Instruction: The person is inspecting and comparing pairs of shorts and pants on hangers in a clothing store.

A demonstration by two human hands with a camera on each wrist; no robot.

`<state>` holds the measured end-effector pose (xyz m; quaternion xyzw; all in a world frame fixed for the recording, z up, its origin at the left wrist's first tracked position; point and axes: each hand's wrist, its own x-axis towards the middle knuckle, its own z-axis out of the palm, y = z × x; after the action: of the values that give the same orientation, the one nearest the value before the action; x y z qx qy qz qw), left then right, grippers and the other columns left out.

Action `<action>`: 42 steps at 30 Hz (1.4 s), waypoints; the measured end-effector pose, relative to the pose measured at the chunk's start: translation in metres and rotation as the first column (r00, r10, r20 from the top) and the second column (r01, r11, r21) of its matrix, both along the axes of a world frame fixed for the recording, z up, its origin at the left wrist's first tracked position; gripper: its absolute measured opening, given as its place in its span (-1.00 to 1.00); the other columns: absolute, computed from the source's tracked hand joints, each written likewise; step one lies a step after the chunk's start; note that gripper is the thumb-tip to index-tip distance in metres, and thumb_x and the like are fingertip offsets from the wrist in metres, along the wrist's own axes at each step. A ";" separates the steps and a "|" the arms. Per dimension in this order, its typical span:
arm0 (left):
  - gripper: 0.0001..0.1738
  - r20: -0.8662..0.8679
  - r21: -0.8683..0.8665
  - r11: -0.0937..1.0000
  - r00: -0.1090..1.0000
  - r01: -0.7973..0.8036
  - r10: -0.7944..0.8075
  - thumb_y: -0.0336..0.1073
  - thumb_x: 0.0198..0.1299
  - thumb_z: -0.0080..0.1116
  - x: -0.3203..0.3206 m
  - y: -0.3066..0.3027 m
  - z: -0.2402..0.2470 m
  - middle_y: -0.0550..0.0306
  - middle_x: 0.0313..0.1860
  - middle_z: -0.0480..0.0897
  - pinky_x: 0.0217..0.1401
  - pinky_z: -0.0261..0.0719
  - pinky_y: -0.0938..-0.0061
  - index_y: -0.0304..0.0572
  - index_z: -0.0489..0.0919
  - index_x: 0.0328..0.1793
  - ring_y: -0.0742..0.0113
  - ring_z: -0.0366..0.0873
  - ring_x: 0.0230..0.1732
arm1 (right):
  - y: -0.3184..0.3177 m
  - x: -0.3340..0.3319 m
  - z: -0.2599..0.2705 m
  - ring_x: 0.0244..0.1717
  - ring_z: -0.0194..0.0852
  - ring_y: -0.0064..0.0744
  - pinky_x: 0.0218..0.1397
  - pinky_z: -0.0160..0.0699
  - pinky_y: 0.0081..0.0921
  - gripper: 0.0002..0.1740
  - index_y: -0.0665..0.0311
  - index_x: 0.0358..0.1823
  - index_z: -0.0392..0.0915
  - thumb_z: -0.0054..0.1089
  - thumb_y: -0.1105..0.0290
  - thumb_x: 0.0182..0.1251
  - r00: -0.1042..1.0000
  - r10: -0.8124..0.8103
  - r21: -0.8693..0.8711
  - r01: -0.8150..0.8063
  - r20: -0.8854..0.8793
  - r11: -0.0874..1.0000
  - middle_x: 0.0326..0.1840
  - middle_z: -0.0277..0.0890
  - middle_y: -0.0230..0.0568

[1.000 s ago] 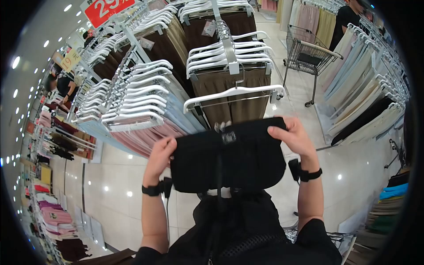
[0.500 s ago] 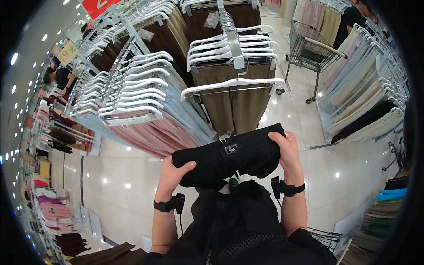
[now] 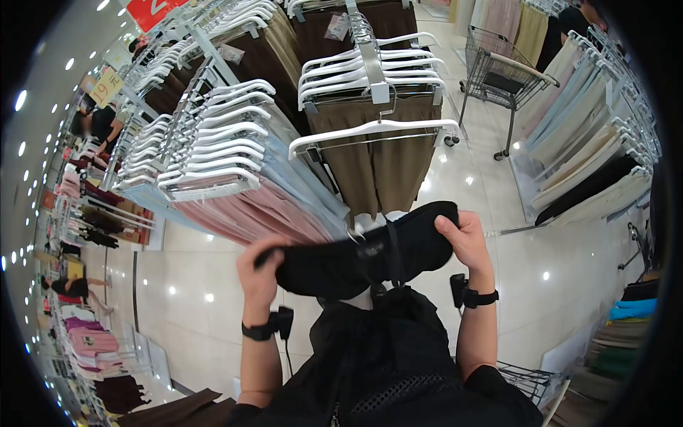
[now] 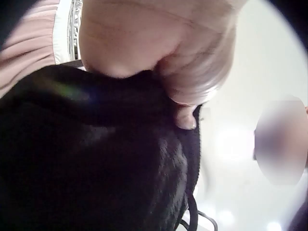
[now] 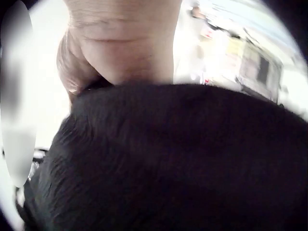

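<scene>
A black cloth garment (image 3: 320,272) is stretched between my two hands in front of my body, with a small label at its middle and a dark strip hanging from it. My left hand (image 3: 257,277), blurred in the head view, grips one end; in the left wrist view its thumb (image 4: 186,118) lies over the edge of the cloth. At the other, higher end my right hand (image 3: 466,242) pinches the garment, thumb on the near side. The right wrist view shows the cloth covering most of that hand's fingers.
Just beyond the garment, a white hanger (image 3: 377,129) hangs at the front of a rack of brown trousers (image 3: 388,171). Pink trousers (image 3: 263,210) hang to the left. A shopping cart (image 3: 501,78) stands at the back right, beside another rack (image 3: 590,149) of trousers.
The garment's broad front, spread out a second ago, now shows as a narrower band. My left hand has shifted slightly left and up since half a second ago.
</scene>
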<state>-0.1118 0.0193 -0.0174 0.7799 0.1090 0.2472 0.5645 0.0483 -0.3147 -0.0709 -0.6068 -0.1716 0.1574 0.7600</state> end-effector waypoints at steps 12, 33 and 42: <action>-0.61 -0.051 -0.336 0.942 0.999 -0.004 -0.014 -0.13 0.48 0.19 0.030 0.003 -0.007 0.18 -0.15 0.74 -0.05 0.58 0.58 -0.43 0.68 0.00 0.50 0.63 -0.16 | 0.013 0.010 0.024 -0.39 0.48 -0.72 -0.32 0.46 -0.69 -0.70 0.45 -0.18 0.68 0.27 0.27 0.49 0.998 -0.050 -0.057 0.048 -0.044 0.997 -0.38 0.63 -0.47; -0.62 -0.103 -0.507 0.862 0.992 0.012 -0.074 -0.18 0.53 0.08 0.042 0.008 0.002 0.09 -0.11 0.77 -0.03 0.63 0.58 -0.45 0.68 0.03 0.45 0.71 -0.16 | 0.024 0.037 0.030 -0.41 0.61 -0.58 -0.28 0.57 -0.59 -0.76 0.42 -0.30 0.68 0.18 0.37 0.43 0.936 -0.139 0.062 0.168 -0.324 0.984 -0.35 0.70 -0.27; -0.62 -0.059 -0.536 0.843 0.996 0.029 -0.072 -0.19 0.53 0.08 0.037 0.015 0.007 0.05 -0.09 0.77 0.00 0.65 0.56 -0.45 0.67 0.04 0.40 0.72 -0.13 | 0.024 0.034 0.039 -0.39 0.63 -0.56 -0.26 0.58 -0.59 -0.76 0.42 -0.28 0.69 0.20 0.36 0.43 0.949 -0.121 0.077 0.150 -0.292 0.986 -0.34 0.71 -0.25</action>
<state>-0.0752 0.0343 -0.0104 0.6033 0.1747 0.1621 0.7611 0.0827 -0.2907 -0.0320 -0.5498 -0.0250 0.1823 0.8148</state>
